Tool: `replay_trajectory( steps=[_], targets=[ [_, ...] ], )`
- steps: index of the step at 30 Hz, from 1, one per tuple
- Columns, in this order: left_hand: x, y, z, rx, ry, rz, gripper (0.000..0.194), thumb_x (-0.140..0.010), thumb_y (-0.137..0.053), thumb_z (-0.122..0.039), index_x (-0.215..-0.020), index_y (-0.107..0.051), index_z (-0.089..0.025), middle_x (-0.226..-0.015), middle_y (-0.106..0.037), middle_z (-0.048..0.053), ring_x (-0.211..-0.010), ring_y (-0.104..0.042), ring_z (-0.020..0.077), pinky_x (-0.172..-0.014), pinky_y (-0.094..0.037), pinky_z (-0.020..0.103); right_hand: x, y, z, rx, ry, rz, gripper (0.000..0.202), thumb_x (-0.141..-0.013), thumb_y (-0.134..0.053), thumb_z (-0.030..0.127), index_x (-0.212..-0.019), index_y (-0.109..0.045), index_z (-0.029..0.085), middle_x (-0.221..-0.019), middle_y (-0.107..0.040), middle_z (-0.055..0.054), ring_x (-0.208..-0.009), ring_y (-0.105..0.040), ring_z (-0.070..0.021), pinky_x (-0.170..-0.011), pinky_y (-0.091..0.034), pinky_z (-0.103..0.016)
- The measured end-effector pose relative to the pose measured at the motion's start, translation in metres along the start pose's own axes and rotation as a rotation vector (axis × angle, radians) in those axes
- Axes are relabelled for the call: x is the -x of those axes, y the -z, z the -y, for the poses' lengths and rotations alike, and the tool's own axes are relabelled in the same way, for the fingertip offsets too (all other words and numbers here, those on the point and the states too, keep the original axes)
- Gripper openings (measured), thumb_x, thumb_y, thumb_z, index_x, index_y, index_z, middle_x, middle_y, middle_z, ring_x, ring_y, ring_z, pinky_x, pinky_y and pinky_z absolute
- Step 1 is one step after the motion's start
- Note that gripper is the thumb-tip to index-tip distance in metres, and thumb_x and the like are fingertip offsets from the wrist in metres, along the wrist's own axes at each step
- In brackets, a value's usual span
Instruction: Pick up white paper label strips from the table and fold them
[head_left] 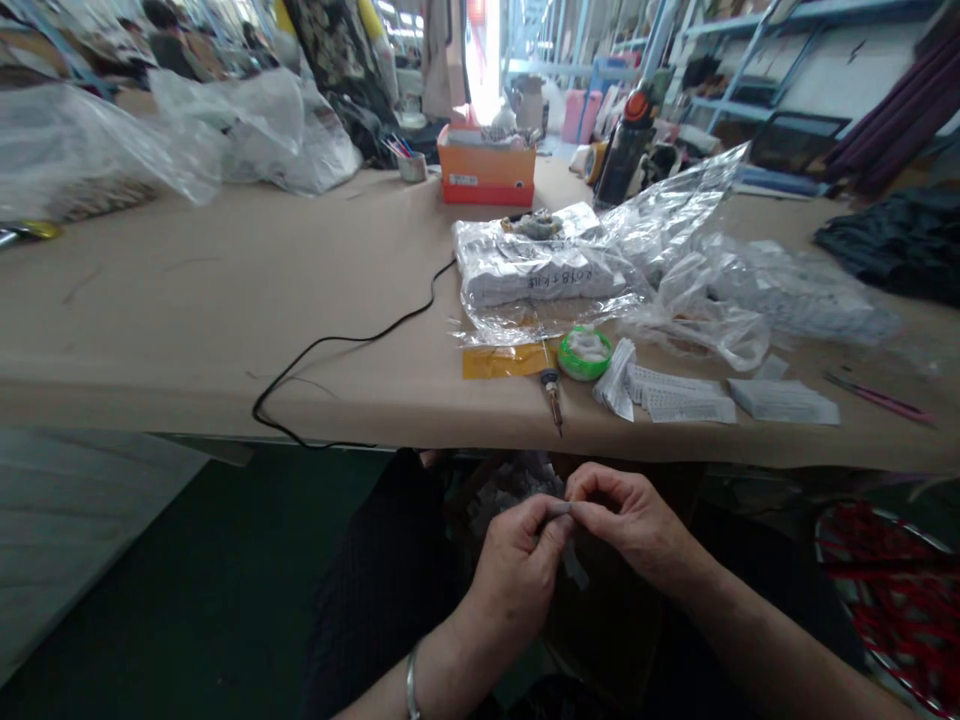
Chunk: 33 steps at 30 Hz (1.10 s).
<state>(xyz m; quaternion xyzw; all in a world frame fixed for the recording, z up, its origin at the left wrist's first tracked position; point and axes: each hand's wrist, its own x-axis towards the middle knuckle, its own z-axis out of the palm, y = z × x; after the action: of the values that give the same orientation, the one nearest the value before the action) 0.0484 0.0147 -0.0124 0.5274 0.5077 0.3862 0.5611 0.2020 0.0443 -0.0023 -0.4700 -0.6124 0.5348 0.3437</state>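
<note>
Just below the table's front edge, my left hand [521, 565] and my right hand [634, 522] meet fingertip to fingertip. Between the thumb and forefinger of my left hand is a small greyish strip [559, 509], probably a fabric label. My right hand pinches at the strip's right end; its fingertips hide what exactly they grip. Under the hands, a heap of pale scraps [517, 480] shows in part. Nearest on the table lie a pen-shaped tool with a pointed metal tip [552, 393], like a soldering iron, and a stack of printed white labels [784, 400].
A green round tub with white wadding [585, 352] stands beside amber tape [499, 362] and fanned labels [679, 393]. Behind are plastic-wrapped bundles [540, 280], an orange box [487, 170] and a dark bottle [624, 150]. Tweezers [881, 398] lie right; a black cord [330, 340] crosses left.
</note>
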Motion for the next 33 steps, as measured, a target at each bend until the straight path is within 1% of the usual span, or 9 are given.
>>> replay_trajectory(
  steps=[3,6,9,13,20,27,33],
  targets=[
    [-0.011,0.008,-0.006,-0.124,-0.084,-0.092,0.014,-0.083,-0.055,-0.025,-0.08,-0.066,-0.016,-0.071,-0.064,0.001,-0.066,-0.056,0.0128,-0.062,-0.042,0.022,-0.011,0.001,0.003,0.098,0.013,-0.033,0.011,-0.075,-0.057,0.022,-0.067,-0.056,0.016,-0.067,-0.053,0.002,-0.064,-0.048,-0.0105,-0.062,-0.041,-0.022],
    [-0.022,0.012,-0.009,-0.213,-0.169,-0.148,0.014,-0.083,-0.054,-0.024,-0.08,-0.065,-0.017,-0.071,-0.065,0.001,-0.066,-0.058,0.0126,-0.063,-0.043,0.021,-0.02,0.002,0.005,0.142,-0.005,-0.07,0.011,-0.075,-0.057,0.024,-0.068,-0.057,0.016,-0.062,-0.051,0.004,-0.059,-0.045,-0.0094,-0.056,-0.038,-0.02],
    [-0.033,0.015,-0.01,-0.295,-0.216,-0.16,0.015,-0.084,-0.053,-0.025,-0.078,-0.064,-0.018,-0.069,-0.064,0.0,-0.063,-0.057,0.0119,-0.061,-0.042,0.021,-0.027,0.004,0.005,0.155,0.007,-0.101,0.012,-0.076,-0.057,0.025,-0.069,-0.057,0.016,-0.06,-0.051,0.004,-0.057,-0.044,-0.0088,-0.053,-0.037,-0.019],
    [-0.041,0.016,-0.014,-0.37,-0.259,-0.169,0.017,-0.085,-0.052,-0.024,-0.074,-0.063,-0.018,-0.066,-0.063,0.0,-0.061,-0.055,0.0111,-0.059,-0.041,0.02,-0.034,0.007,0.007,0.219,0.072,-0.139,0.011,-0.076,-0.056,0.023,-0.068,-0.056,0.016,-0.06,-0.051,0.004,-0.057,-0.045,-0.0088,-0.054,-0.037,-0.019],
    [-0.047,0.016,-0.016,-0.388,-0.303,-0.205,0.016,-0.085,-0.052,-0.023,-0.075,-0.063,-0.017,-0.069,-0.064,0.0,-0.063,-0.056,0.0114,-0.062,-0.042,0.021,-0.038,0.009,0.008,0.282,0.148,-0.2,0.009,-0.076,-0.056,0.022,-0.069,-0.058,0.017,-0.061,-0.053,0.003,-0.057,-0.048,-0.0096,-0.055,-0.04,-0.019],
    [-0.051,0.015,-0.017,-0.365,-0.318,-0.215,0.017,-0.085,-0.052,-0.025,-0.075,-0.064,-0.018,-0.069,-0.064,0.0,-0.063,-0.056,0.0117,-0.064,-0.042,0.021,-0.042,0.009,0.004,0.278,0.173,-0.211,0.008,-0.078,-0.055,0.022,-0.072,-0.058,0.018,-0.063,-0.056,0.002,-0.059,-0.051,-0.0111,-0.056,-0.042,-0.02],
    [-0.054,0.016,-0.015,-0.367,-0.324,-0.215,0.017,-0.086,-0.052,-0.024,-0.076,-0.064,-0.018,-0.069,-0.064,0.0,-0.063,-0.055,0.0109,-0.063,-0.041,0.02,-0.043,0.01,0.004,0.27,0.173,-0.215,0.008,-0.078,-0.056,0.023,-0.072,-0.058,0.018,-0.063,-0.056,0.002,-0.058,-0.051,-0.0114,-0.055,-0.043,-0.02]
  ],
)
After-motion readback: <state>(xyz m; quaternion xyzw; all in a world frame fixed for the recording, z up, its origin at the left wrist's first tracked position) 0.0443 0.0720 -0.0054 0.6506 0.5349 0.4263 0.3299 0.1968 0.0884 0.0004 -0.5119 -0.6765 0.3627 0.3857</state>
